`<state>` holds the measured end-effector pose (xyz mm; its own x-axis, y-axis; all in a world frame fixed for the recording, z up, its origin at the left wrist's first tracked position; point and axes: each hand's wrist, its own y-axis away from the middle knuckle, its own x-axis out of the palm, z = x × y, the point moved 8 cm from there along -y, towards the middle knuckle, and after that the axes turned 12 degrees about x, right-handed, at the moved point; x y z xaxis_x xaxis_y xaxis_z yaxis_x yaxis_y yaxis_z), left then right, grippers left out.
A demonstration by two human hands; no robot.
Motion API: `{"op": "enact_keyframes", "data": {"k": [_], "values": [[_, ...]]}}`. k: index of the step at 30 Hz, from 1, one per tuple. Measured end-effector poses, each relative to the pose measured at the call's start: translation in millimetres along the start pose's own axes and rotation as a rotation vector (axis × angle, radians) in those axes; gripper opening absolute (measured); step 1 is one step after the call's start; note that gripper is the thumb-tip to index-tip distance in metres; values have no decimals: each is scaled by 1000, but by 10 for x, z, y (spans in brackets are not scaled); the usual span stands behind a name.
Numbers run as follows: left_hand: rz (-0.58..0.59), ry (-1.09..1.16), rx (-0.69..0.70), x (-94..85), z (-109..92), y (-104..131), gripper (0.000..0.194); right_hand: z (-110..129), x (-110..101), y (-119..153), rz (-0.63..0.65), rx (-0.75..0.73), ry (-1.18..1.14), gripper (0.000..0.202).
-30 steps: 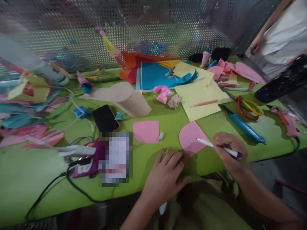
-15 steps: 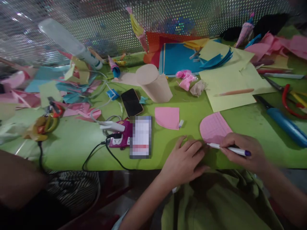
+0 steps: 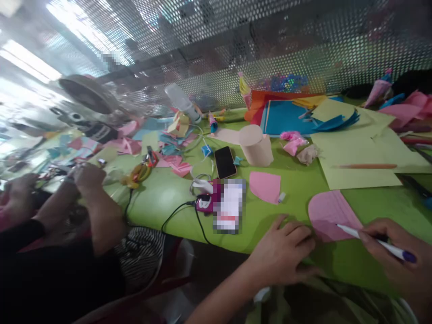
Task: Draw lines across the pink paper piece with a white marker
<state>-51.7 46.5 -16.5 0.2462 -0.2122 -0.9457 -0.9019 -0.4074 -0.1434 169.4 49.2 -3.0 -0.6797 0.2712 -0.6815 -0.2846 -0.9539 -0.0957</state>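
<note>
My right hand (image 3: 388,247) grips a white pen (image 3: 351,231) with a purple end. The pen's tip is over the middle of a pink paper piece (image 3: 326,209) with one rounded side and faint lines; I cannot tell whether it touches. Spread fingers of my left hand (image 3: 286,247) rest on the green table near its front edge, just left of that paper, holding nothing. A second pink paper piece (image 3: 265,185) lies further left, beside a small white eraser-like bit (image 3: 281,197).
Left of the papers are a lit phone (image 3: 231,207), a purple power strip (image 3: 206,204) with cables and a dark phone (image 3: 225,162). Behind stand a beige paper cup (image 3: 258,148) and coloured sheets (image 3: 286,117). Another person's hands (image 3: 89,175) are at far left.
The view has swung left and up, bringing another person's hands and a fan into sight. The pen tip has moved from the pink paper's lower left edge to over its middle.
</note>
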Motion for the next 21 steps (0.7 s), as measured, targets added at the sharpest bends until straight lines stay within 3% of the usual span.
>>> {"op": "enact_keyframes", "data": {"k": [5,7,9,11,12,15,17,18,19,21], "values": [[-95,45,1,-94,-62,7,60,42,-71,-13,-36,36,-104,10],[-174,41,-2,-309,-98,-7,55,63,-75,-30,-22,-6,-160,10],[-307,-4,-54,-709,-11,-62,46,56,-62,-44,11,-57,-205,9],[-484,-70,-168,-1247,285,-159,42,16,-37,-57,43,-88,-243,6],[-545,-98,-250,-1509,523,-224,40,-9,-18,-63,58,-93,-264,6],[-594,-106,-548,-2117,1426,-436,42,-84,19,-76,56,-40,-343,7],[-518,-137,-753,-2306,1898,-563,41,-83,32,-58,66,-4,-414,12],[-506,-126,-748,-2342,1992,-668,41,-45,31,-41,72,-21,-422,14],[-512,-107,-726,-2334,2015,-764,40,-14,41,-30,92,-25,-413,15],[-594,-110,-625,-2248,1870,-887,43,40,56,-36,138,-30,-464,14]]}}
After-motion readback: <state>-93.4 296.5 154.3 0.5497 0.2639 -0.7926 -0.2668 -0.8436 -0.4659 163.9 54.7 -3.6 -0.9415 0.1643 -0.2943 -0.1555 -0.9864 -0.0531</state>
